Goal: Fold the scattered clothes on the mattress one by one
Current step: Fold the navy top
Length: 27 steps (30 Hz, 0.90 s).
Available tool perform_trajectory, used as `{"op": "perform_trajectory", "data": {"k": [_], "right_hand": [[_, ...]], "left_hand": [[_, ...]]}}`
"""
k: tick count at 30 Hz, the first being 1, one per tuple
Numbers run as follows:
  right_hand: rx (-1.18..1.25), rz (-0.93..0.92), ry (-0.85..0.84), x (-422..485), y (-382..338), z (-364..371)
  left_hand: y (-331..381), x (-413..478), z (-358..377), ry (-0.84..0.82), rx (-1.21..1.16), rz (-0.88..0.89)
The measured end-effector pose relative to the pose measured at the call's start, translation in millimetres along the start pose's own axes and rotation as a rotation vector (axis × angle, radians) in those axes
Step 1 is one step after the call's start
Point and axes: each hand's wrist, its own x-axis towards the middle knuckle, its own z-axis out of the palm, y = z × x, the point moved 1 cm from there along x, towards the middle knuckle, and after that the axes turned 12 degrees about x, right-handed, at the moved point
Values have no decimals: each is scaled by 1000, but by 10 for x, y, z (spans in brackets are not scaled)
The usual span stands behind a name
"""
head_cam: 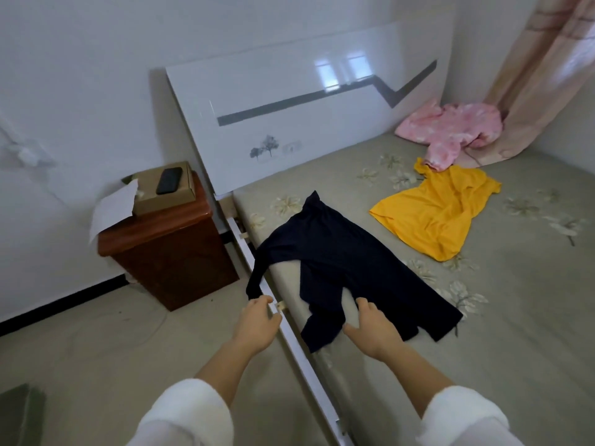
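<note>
Left grip (257, 323) pinching dangling sleeve end of navy top (338, 252), right grip (373, 329) clamped on its near hem, top spread on mattress (515, 317) just beyond both, yellow shirt (434, 210) farther off

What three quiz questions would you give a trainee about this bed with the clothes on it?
1. Fill in: the left hand is at the ____ of the dark navy long-sleeved top, the part that hangs off the edge of the grey floral mattress.
2. True or false: the yellow short-sleeved shirt is neatly folded.
3. Which garment lies nearest the peach fabric curtain? A) dark navy long-sleeved top B) yellow short-sleeved shirt C) pink floral fleece garment
Key: 1 sleeve; 2 false; 3 C.
</note>
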Motion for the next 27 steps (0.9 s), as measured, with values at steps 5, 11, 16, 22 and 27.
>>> {"op": "perform_trajectory", "data": {"k": [5,11,16,22,27], "right_hand": [[30,64,-21,852,-202,-91],[48,124,-59,2044,-376,-146],[43,164,-123,3100,-393,-78],[-40,201,-186,3969,-351,105],[-28,270,-324,4289,-231,321]], "left_hand": [[72,1012,-111,-104,-8,25],[174,2225,-187,-204,0,51],[144,3322,-72,-276,73,0],[57,4310,140,-273,157,-34],[-104,4887,344,-199,282,-88]]}}
